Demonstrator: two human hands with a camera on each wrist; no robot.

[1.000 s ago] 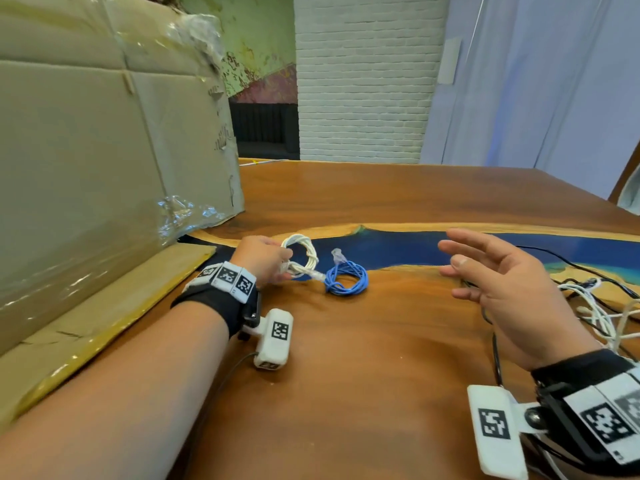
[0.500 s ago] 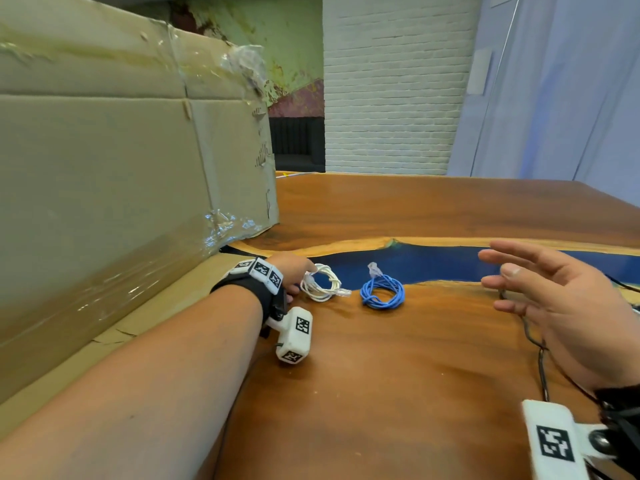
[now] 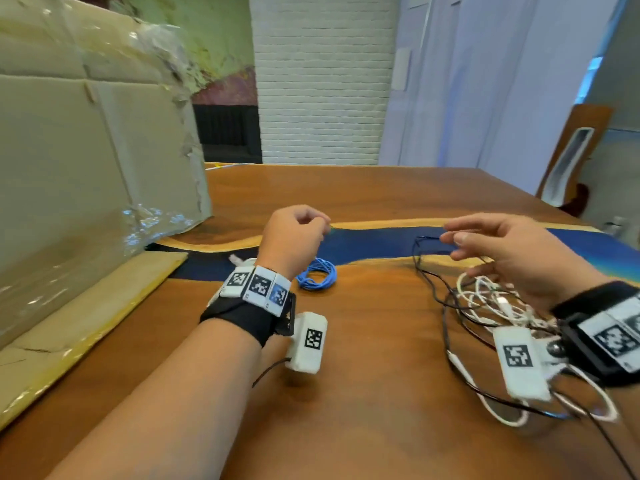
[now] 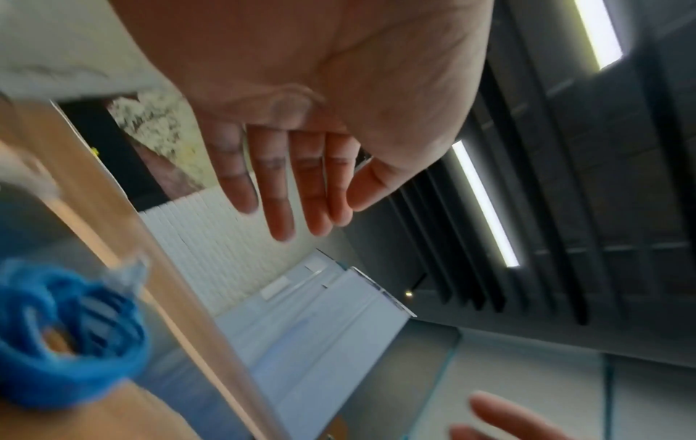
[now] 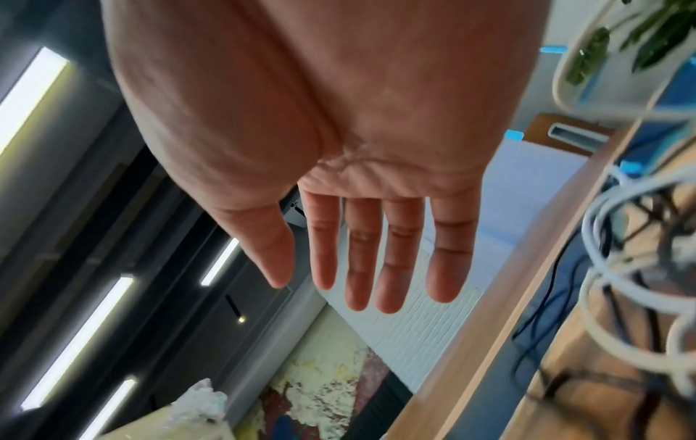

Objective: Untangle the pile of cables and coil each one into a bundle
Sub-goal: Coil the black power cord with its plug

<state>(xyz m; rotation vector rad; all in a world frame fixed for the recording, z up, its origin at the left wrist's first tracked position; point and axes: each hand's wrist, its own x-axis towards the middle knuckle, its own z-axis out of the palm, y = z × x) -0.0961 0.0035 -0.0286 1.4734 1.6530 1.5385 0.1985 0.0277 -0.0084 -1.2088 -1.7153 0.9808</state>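
Hovering above the counter (image 3: 363,393), both hands hold nothing: the left hand (image 3: 294,237) hangs with fingers loosely curled in the head view and nearly straight in its wrist view, and the right hand (image 3: 512,258) is spread flat, palm down, its grip apart over the tangle. The blue coil (image 3: 317,276) lies finished on the counter just right of the left wrist, and a white bundle (image 3: 239,260) shows only as a tip behind that wrist. The remaining pile (image 3: 491,306), white leads crossed by a thin black cable (image 3: 429,285), sits under and beside the right hand, with one black loop reaching toward the blue inlay. Judged from this layout, the step in hand is selecting the next cable. Good practice would be to find a free end first, likely the black loop lying outermost, pinch it lightly, and draw it out slowly while the other hand pins the white leads. Pulling hard risks tightening crossings and dragging the pile into the finished coils, which lie near.
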